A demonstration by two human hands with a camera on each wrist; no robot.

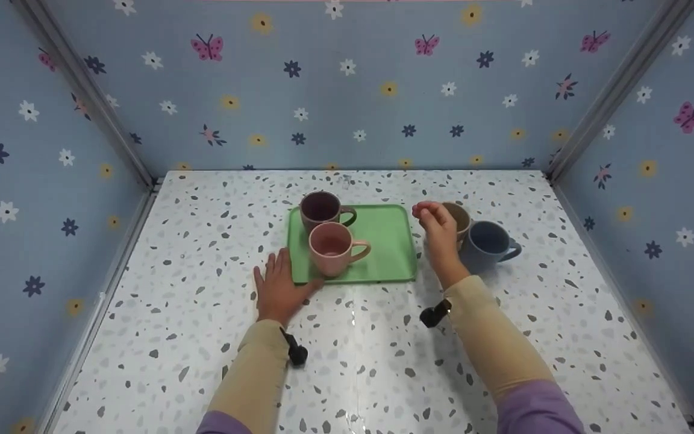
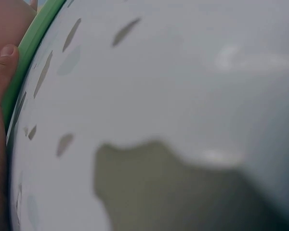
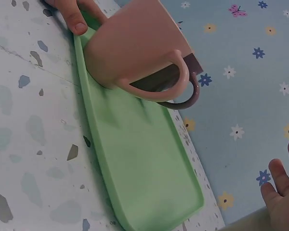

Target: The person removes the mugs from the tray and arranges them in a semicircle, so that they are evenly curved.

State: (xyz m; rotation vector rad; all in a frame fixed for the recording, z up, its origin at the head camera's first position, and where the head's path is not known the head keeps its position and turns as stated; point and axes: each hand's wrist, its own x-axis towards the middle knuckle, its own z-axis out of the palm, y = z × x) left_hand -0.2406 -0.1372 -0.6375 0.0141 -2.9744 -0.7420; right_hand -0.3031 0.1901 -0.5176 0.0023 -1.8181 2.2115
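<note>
On a green tray (image 1: pixel 386 241) stand a pink mug (image 1: pixel 331 253) and, behind it, a dark purple mug (image 1: pixel 321 210), both with handles to the right. My left hand (image 1: pixel 281 292) lies spread at the tray's front left corner, its thumb along the front rim close to the pink mug. Right of the tray, my right hand (image 1: pixel 440 232) is beside an olive-brown mug (image 1: pixel 459 218), covering its left part. The right wrist view shows that hand's fingers (image 3: pixel 279 175) loosely extended, not wrapped round anything. A blue mug (image 1: pixel 484 244) stands just right of the olive-brown one.
The speckled white table (image 1: pixel 353 349) is enclosed by a flowered blue back wall (image 1: pixel 347 96) and side walls. Grey posts (image 1: pixel 618 78) mark the far corners. A black wrist camera (image 1: pixel 435 314) is strapped to each wrist.
</note>
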